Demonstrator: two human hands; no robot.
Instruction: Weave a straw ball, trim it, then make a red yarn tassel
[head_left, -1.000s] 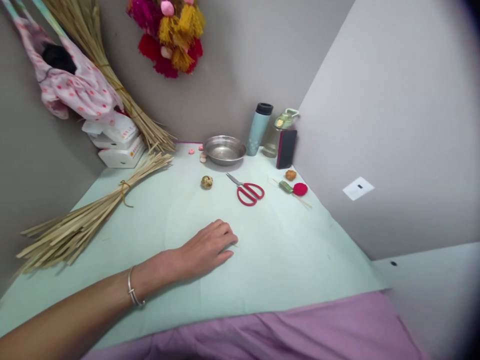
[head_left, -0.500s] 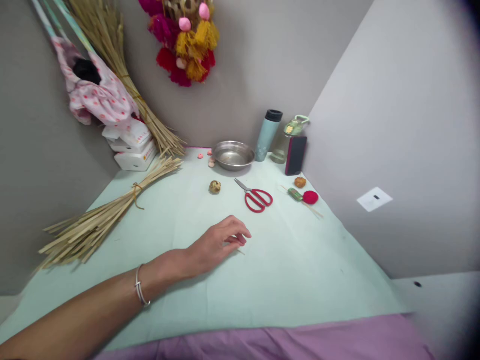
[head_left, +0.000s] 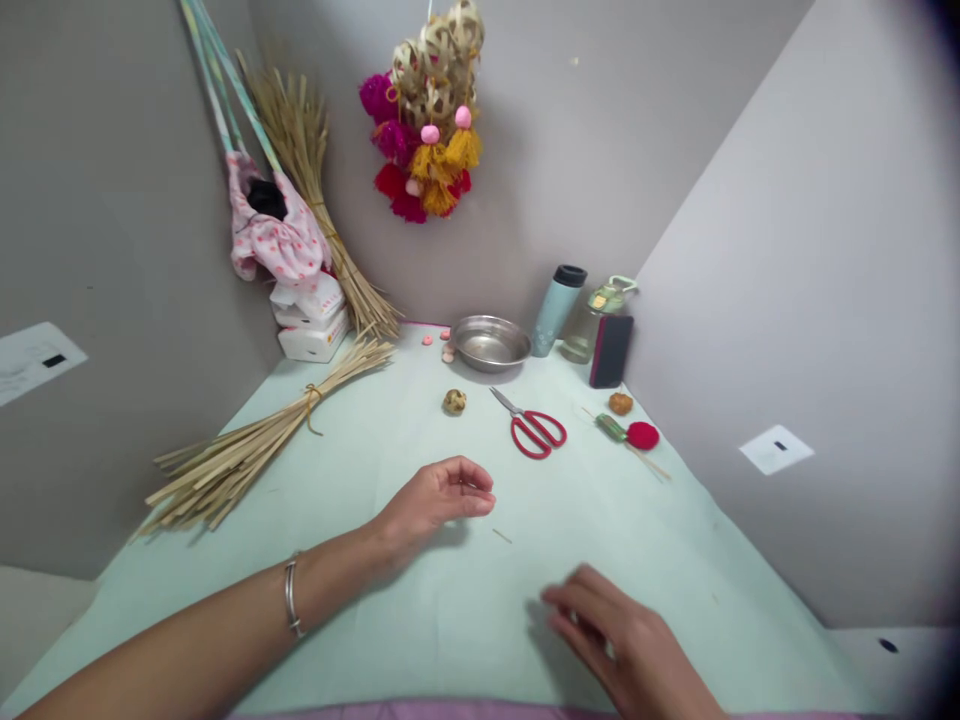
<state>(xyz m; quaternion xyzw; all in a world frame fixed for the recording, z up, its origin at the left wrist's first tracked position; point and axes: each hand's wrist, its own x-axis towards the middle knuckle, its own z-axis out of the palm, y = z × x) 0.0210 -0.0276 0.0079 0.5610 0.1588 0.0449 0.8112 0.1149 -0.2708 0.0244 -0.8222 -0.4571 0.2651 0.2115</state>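
Observation:
My left hand (head_left: 439,497) hovers just above the pale green table (head_left: 375,600), fingers curled loosely with nothing seen in them. A thin short sliver of straw (head_left: 502,536) lies on the table just right of it. My right hand (head_left: 626,645) comes in low at the bottom right, fingers stretched out and slightly blurred, holding nothing. Red-handled scissors (head_left: 534,428) lie beyond the left hand, and a small woven ball (head_left: 454,402) sits to their left.
A tied bundle of straw strips (head_left: 255,448) lies at the left. At the back stand a steel bowl (head_left: 490,343), a tumbler (head_left: 556,297), a bottle (head_left: 592,318), a dark phone (head_left: 610,351) and white boxes (head_left: 311,325). A red pompom stick (head_left: 630,435) lies right. Tasselled woven balls (head_left: 427,120) hang on the wall.
The left hand has lifted off the table and its fingers have curled, leaving the sliver on the table. The right hand has come into view at the bottom right. The view has tilted upward.

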